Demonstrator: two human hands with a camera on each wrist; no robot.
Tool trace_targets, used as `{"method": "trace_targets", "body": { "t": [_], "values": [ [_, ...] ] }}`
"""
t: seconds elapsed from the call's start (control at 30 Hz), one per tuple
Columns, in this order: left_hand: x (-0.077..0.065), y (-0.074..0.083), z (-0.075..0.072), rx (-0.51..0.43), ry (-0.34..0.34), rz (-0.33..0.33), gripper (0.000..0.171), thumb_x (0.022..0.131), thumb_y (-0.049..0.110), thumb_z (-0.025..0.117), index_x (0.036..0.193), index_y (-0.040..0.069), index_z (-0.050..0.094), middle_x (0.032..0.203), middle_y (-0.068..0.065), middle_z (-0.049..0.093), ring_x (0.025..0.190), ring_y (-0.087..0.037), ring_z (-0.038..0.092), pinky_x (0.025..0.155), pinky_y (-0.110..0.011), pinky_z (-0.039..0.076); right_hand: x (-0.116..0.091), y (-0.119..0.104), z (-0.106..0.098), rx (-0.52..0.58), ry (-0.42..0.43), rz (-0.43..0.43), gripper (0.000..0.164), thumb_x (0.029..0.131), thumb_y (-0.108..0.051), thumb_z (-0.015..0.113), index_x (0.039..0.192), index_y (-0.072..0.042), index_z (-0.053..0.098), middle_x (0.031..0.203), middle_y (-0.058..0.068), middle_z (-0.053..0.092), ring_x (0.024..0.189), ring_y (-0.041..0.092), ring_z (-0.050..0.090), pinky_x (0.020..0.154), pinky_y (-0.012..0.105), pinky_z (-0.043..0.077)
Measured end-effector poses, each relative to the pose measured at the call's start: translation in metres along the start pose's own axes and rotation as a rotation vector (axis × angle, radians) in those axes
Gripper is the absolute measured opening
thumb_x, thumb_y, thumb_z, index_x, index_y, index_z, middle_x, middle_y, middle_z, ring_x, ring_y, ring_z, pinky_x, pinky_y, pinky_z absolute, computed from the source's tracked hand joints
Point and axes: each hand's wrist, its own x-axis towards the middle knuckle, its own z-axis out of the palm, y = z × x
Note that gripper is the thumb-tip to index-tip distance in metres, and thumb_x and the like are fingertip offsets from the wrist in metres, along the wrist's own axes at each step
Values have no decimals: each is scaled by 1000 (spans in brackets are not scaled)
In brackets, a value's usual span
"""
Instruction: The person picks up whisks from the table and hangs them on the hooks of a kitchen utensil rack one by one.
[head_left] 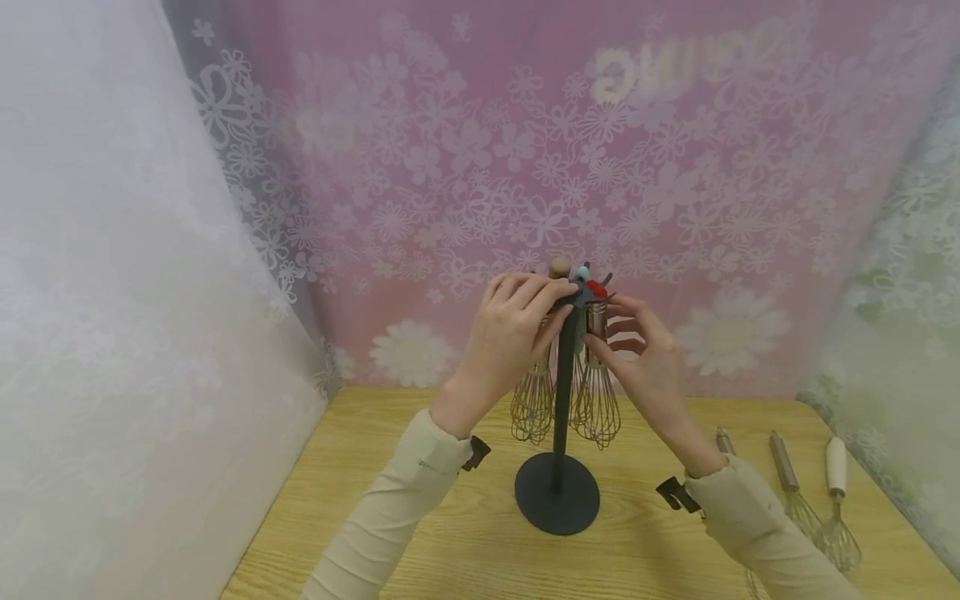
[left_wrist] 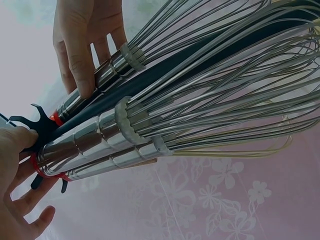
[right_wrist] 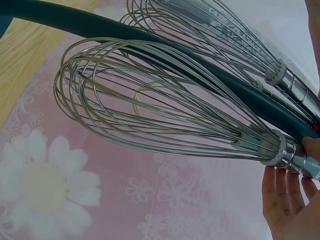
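Note:
A black stand [head_left: 561, 417] with a round base [head_left: 557, 508] rises from the table, and its top has curved hooks. Several metal whisks hang from it, wires down; one pair of handles with red ends [left_wrist: 82, 142] shows in the left wrist view. My left hand [head_left: 513, 321] grips the hooked top, its thumb on a black hook. On the stand's right side, my right hand [head_left: 652, 354] holds a whisk by its shiny handle [head_left: 596, 321] between thumb and fingers. That whisk's wire loops [right_wrist: 160, 100] fill the right wrist view. My left fingers partly hide the hooks.
On the wooden table [head_left: 360, 500], at the right, lie whisks: one with a white handle [head_left: 836, 467], one with a metal handle [head_left: 783, 458], and another partly under my right sleeve [head_left: 757, 517]. Flowered cloth [head_left: 465, 192] stands behind and at both sides.

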Motion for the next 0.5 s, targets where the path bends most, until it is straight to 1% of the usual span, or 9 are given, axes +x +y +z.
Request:
{"method": "trace_targets", "body": {
  "t": [0.17,0.33,0.5],
  "values": [
    [0,1,0,3,1,-6,22,101,26,66,120,16,71,113,2,71,107,-20,60,102,-36,44,0,0,0,9,-1,9,60,80,5,83,135,-3,60,118,17,67,90,-6,58,74,11,52],
    [0,1,0,4,6,-13,22,101,26,65,120,16,71,113,2,71,106,-20,60,102,-37,43,1,-1,-1,3,-6,17,58,82,2,82,135,-5,60,118,16,68,91,-3,59,74,10,52],
    [1,2,0,29,22,-19,21,101,28,65,117,17,72,112,3,72,104,-20,61,102,-39,43,3,-2,-2,-3,-14,15,55,83,-1,82,134,-6,61,116,14,68,91,-1,60,75,13,54]
  ]
}}
